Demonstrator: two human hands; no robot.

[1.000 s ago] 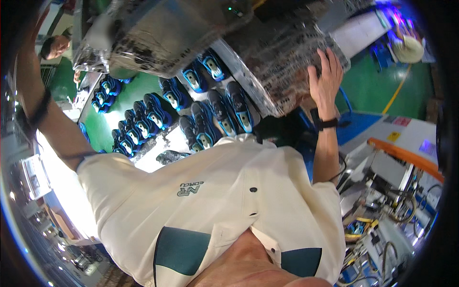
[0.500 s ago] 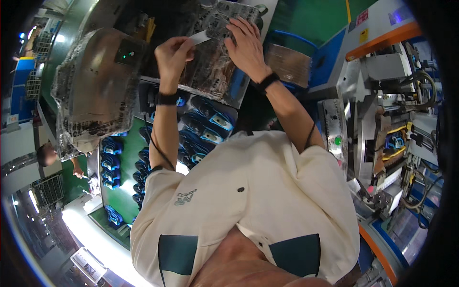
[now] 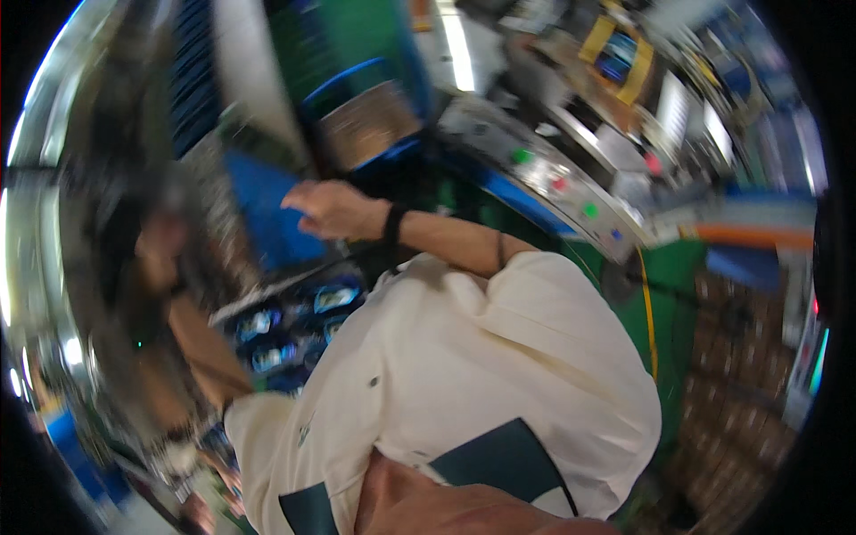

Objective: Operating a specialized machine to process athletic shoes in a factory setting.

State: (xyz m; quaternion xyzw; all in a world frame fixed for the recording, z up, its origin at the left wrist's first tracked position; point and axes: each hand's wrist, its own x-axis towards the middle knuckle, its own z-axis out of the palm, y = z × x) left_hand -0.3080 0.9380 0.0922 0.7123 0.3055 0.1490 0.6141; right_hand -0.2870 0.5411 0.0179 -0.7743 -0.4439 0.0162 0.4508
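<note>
My right hand [image 3: 334, 210] is in the air beside a blue panel [image 3: 267, 209] on the worktop. Its fingers are curled close together, and whatever they hold, if anything, is hidden. My left hand [image 3: 160, 248] is at the left, over a dark area, and motion smears its fingers too much to read. Between the hands lies a worn, film-covered surface [image 3: 217, 198]. Below it, blue-and-black shoe-like parts [image 3: 334, 299] sit in rows on a rack.
A blue-framed bin with brown board [image 3: 373, 123] stands past the worktop. At the right is a machine panel with coloured buttons [image 3: 557, 178]. Farther off, a workpiece between yellow strips [image 3: 617, 55] sits in the machine. Stacked brown boxes [image 3: 731, 374] stand at lower right.
The view has swung toward the machine side. My hands have moved apart, and my right hand has left the film-covered surface. The pale strip held in my left hand no longer shows.
</note>
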